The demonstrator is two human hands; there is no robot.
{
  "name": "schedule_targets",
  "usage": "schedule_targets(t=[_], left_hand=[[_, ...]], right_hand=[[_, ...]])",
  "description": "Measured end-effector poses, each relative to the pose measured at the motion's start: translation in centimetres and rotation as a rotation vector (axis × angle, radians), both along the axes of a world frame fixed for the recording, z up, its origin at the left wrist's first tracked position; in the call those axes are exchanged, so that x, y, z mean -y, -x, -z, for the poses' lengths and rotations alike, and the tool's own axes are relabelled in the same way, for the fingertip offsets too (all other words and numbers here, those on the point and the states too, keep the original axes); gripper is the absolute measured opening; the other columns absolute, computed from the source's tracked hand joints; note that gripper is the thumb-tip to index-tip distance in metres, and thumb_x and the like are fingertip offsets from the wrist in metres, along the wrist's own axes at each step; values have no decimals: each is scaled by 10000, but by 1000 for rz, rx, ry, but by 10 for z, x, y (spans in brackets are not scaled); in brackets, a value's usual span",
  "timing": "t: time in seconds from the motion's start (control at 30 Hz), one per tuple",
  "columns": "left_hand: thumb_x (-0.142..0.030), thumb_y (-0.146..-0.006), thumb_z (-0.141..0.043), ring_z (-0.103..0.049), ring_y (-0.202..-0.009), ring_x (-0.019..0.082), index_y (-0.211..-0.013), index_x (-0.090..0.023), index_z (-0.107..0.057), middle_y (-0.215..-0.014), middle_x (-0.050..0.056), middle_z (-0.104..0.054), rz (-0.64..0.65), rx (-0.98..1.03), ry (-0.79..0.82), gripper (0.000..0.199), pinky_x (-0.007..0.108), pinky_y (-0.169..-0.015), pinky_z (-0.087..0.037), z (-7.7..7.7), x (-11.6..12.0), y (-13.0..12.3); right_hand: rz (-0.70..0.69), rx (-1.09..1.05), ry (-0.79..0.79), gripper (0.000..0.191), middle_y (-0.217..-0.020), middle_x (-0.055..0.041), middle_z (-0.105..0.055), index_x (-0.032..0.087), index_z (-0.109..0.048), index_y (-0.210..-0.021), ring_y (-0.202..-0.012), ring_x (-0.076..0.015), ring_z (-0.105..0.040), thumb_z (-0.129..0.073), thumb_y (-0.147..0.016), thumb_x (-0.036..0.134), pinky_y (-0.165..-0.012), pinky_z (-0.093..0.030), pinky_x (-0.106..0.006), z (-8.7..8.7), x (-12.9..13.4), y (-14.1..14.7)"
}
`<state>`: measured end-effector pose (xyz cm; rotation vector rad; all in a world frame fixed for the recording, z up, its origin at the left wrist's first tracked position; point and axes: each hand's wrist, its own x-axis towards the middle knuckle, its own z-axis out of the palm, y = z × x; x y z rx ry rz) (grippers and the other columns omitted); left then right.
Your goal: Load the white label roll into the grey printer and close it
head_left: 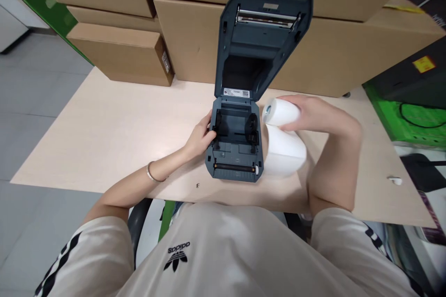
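Observation:
A dark grey label printer (237,151) stands on the table in front of me with its lid (258,41) raised. Its roll bay shows nothing white inside, and a black roller (234,167) crosses the front. My left hand (201,137) grips the printer's left side, thumb over the edge. To the printer's right, my right hand (301,110) is wrapped around a white label roll (282,112). A wide unrolled strip of labels (285,151) hangs from the roll toward the tabletop. Some of my right fingers are hidden behind the roll.
Cardboard boxes (198,41) line the back of the table, with a smaller box (118,51) at the left. The wooden tabletop (104,134) holds a small dark bit (197,185) near the front edge and a small white object (395,179) at right.

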<state>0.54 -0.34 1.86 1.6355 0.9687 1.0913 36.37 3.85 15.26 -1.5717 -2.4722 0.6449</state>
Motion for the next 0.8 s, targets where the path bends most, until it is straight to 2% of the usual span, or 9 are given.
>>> schedule_targets(t=[0.1, 0.2, 0.27, 0.37, 0.5, 0.63, 0.8], left_hand=[[-345, -900, -643, -623, -1455, 413, -1634, -224, -542, -1626, 98, -671, -9, -26, -7, 751, 546, -1253, -488, 3, -1, 2], [-322, -895, -614, -613, -1485, 407, -1645, -212, -527, -1658, 101, -646, 3, -47, -32, 763, 542, -1258, -497, 4, -2, 2], [-298, -867, -585, -614, -1492, 405, -1660, -170, -498, -1661, 124, -640, 13, -65, -56, 809, 543, -1252, -510, 3, -2, 2], [-262, -827, -558, -618, -1500, 405, -1666, -126, -480, -1653, 151, -643, 7, -90, -73, 854, 548, -1263, -508, 0, -2, 1], [-263, -853, -556, -595, -1536, 406, -1653, -133, -501, -1685, 147, -614, 2, -105, -65, 812, 554, -1310, -468, -3, -1, 1], [-263, -865, -557, -576, -1557, 401, -1668, -140, -489, -1707, 138, -593, 2, -97, -64, 815, 554, -1337, -440, 0, -1, 1], [-240, -843, -556, -575, -1546, 398, -1670, -159, -497, -1698, 120, -606, -9, -98, -75, 833, 550, -1324, -447, 2, -1, 1]], right_hand=[[15, -62, -6, 679, -1335, -41, -802, 360, -730, -1311, -1141, -418, -763, -891, -668, 504, -977, -645, -581, -25, 24, -9], [-45, -134, -12, 746, -1343, -69, -794, 341, -693, -1349, -1134, -417, -771, -882, -650, 522, -960, -657, -587, -32, 38, 2], [-94, -211, -36, 751, -1346, -86, -788, 310, -679, -1343, -1155, -408, -770, -886, -656, 528, -989, -647, -574, -26, 41, 21], [-131, -325, -94, 769, -1364, -78, -777, 295, -667, -1344, -1211, -386, -756, -917, -657, 534, -1049, -615, -547, -8, 39, 59], [-111, -308, -134, 738, -1402, -92, -760, 274, -649, -1371, -1276, -385, -720, -879, -692, 448, -1079, -583, -553, 17, 35, 98], [-108, -162, -129, 697, -1373, -112, -770, 255, -658, -1372, -1266, -406, -716, -844, -720, 415, -1046, -587, -564, 24, 34, 104], [-132, -46, -170, 744, -1456, -127, -757, 215, -663, -1496, -1348, -416, -695, -804, -790, 407, -1160, -532, -587, 25, 29, 103]])
